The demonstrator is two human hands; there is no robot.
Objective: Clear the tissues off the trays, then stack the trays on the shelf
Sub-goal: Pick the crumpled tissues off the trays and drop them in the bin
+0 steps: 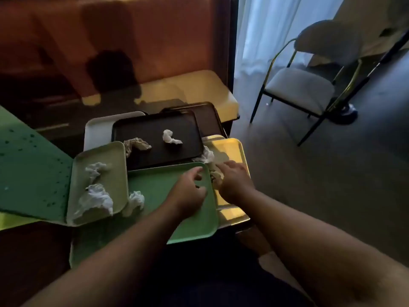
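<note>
- Reaching over the right edge of the green tray (159, 191), the left hand (188, 193) rests on it with fingers curled loosely, gripping nothing I can make out.
- Just right of the green tray, the right hand (234, 180) lies on the yellow tray (232, 149), fingers spread over a crumpled tissue (215, 175); whether it grips it, I cannot tell.
- Behind the green tray sits a black tray (155, 134) with two tissues (171, 137).
- Left of the green tray, a pale tray (115, 156) carries more tissues (95, 198).
</note>
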